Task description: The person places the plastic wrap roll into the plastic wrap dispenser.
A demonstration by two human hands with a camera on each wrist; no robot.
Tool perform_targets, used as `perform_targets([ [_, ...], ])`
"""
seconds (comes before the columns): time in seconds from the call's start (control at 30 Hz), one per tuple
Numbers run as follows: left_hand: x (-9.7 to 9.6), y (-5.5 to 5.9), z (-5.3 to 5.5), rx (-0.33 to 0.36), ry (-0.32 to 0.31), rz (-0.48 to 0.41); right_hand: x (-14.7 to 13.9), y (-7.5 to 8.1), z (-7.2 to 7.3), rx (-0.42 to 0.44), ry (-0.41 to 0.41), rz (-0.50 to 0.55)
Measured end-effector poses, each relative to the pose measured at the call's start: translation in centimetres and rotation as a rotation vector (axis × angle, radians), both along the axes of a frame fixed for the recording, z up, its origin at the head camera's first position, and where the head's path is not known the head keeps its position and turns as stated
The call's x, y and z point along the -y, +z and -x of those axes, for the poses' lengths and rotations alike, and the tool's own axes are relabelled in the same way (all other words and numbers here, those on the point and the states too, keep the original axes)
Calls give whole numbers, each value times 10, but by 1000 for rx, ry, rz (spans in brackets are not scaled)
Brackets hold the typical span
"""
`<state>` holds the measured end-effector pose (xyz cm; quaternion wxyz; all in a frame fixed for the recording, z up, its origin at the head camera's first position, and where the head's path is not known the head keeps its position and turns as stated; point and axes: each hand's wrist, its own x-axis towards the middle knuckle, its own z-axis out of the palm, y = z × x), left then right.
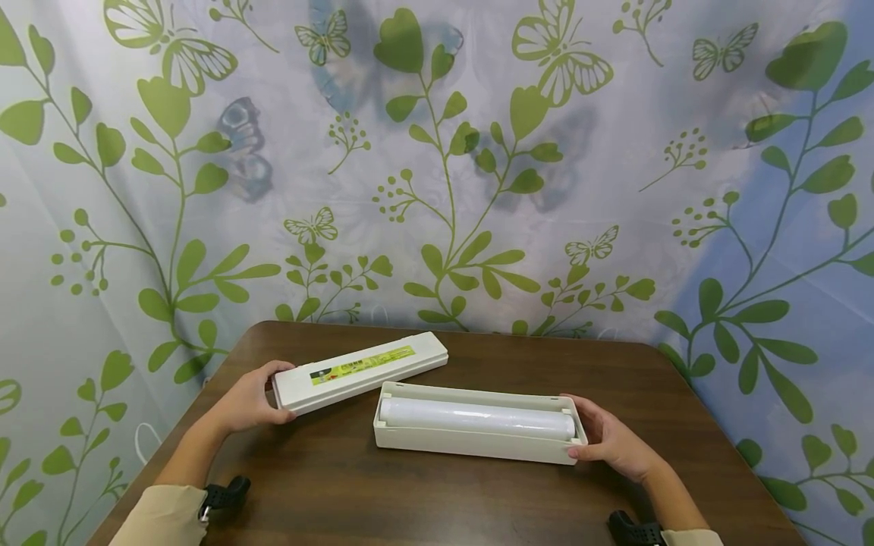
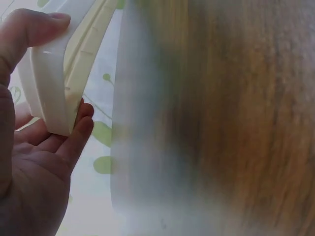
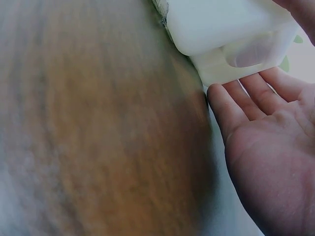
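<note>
My left hand point(image 1: 247, 399) grips the left end of a long white lid point(image 1: 423, 348) with a yellow-green label. Thumb and fingers lie on opposite sides of that end in the left wrist view, where the lid point(image 2: 51, 88) shows its ridged inner edge. To the right lies an uncovered white plastic wrap box point(image 1: 471, 444), with a roll of clear wrap point(image 1: 478, 418) lengthwise inside. My right hand point(image 1: 614, 446) holds the box's right end, thumb at the front and fingers behind. In the right wrist view the fingertips touch the end of the box point(image 3: 221, 29).
Both parts are over a dark brown wooden table point(image 1: 328, 485). A white curtain point(image 1: 614, 197) with green leaves and butterflies hangs behind it. Black straps point(image 1: 225, 497) are on both wrists.
</note>
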<state>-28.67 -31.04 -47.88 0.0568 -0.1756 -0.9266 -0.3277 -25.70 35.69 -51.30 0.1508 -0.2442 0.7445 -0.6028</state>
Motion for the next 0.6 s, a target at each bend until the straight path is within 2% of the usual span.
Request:
perform_targets([
  [0.27, -1, -7, 0, -22, 34, -61, -1, -3, 1, 7, -5, -5],
  [0.6, 0, -16, -2, -55, 41, -127, -2, -3, 2, 6, 2, -6],
])
